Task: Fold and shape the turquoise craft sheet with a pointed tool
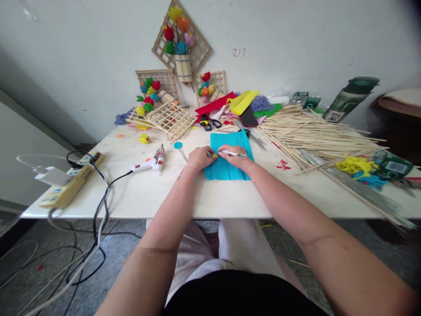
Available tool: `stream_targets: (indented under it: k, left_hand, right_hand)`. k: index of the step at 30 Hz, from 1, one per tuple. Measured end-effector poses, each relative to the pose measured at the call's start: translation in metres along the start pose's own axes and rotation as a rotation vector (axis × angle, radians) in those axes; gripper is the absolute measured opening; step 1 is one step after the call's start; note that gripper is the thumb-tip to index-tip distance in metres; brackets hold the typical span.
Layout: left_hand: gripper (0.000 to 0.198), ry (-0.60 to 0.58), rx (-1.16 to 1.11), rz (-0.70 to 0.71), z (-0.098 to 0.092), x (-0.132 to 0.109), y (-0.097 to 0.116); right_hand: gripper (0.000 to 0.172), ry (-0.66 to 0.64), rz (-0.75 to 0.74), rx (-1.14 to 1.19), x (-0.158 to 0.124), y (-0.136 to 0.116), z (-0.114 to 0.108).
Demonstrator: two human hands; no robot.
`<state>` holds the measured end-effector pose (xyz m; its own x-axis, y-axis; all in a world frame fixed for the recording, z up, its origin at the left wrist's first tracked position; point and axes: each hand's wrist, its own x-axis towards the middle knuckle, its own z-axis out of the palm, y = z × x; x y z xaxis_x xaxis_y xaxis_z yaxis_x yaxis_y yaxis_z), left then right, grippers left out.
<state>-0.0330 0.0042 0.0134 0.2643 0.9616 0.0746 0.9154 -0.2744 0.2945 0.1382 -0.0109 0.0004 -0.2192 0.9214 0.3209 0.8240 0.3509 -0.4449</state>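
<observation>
A bright blue sheet of crepe-like paper lies flat on the table in front of me. My right hand is closed round a white pen, whose tip points left over the sheet. At the sheet's left side, my left hand pinches or presses a small yellowish piece against the paper, close to the pen tip. Fingers partly cover this piece, so its exact shape is hidden. Just beyond my left hand lies a small blue paper flower head on a thin wire.
On the left are a white glue gun with its cord and a power strip. Scissors, a phone and coloured paper lie behind the sheet. Many wooden sticks spread rightward. Flower-decorated stick lattices stand at the back.
</observation>
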Motion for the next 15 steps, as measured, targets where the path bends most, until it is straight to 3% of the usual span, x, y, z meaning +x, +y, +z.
stream_targets:
  k: [15]
  left_hand:
    - [0.040, 0.036, -0.023, -0.070, 0.0021, -0.0010, 0.0023]
  right_hand:
    - [0.027, -0.025, -0.005, -0.045, -0.0004, -0.0046, -0.0020]
